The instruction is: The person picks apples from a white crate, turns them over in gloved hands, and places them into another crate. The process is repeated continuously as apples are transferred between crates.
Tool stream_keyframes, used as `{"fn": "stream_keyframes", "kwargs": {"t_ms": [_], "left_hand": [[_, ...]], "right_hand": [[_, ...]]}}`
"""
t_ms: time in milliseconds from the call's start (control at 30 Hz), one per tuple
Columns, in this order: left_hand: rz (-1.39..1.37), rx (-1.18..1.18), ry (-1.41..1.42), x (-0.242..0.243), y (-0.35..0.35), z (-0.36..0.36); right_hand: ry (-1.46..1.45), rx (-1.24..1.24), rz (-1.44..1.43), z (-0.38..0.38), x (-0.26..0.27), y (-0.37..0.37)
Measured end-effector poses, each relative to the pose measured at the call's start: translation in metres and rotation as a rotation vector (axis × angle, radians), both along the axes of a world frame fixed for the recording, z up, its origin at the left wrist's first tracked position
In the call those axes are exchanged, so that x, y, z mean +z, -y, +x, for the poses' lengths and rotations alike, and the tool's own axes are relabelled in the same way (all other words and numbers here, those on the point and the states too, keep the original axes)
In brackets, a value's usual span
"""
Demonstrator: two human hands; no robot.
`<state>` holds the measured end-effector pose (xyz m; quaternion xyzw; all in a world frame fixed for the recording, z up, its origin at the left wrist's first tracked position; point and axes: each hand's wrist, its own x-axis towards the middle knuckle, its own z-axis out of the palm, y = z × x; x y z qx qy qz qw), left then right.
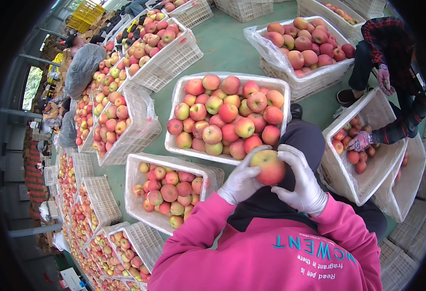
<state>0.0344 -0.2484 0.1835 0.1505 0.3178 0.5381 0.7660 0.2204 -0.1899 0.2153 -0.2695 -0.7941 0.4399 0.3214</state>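
A red and yellow apple (270, 169) is held up over my lap, slightly blurred. My left hand (242, 178), in a white glove, grips it from the left side. On its right is my right hand (299, 178), also gloved in white, with fingers apart; its fingertips are close to the apple, and I cannot tell whether they touch it. Just beyond my hands stands a white plastic crate (171, 143) heaped with red and yellow-green apples (228, 113). To the left, a second white crate (130, 196) with a plastic liner holds more apples (169, 192).
At right, another person's gloved hand (360, 140) reaches into a tilted lined crate (387, 171) with apples. A heaped crate (304, 82) stands at the upper right. Rows of full crates (105, 203) line the left. Green floor (224, 49) shows between crates.
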Motion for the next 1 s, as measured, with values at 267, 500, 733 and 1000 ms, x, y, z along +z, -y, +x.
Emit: {"fn": "stream_keyframes", "kwargs": {"t_ms": [267, 500, 733, 1000], "left_hand": [[0.016, 0.385, -0.300, -0.063, 0.016, -0.118], [-0.310, 0.703, -0.837, -0.159, 0.000, -0.218], [-0.414, 0.338, -1.018, -0.175, -0.025, -0.267], [-0.378, 0.616, -1.543, -0.126, -0.071, -0.228]], "right_hand": [[-0.071, -0.118, -0.476, 0.023, -0.025, 0.015], [-0.037, -0.144, -0.498, 0.085, -0.053, -0.019], [0.051, -0.223, -0.478, 0.139, -0.060, -0.035], [0.124, -0.256, -0.520, 0.202, -0.058, -0.050]]}}
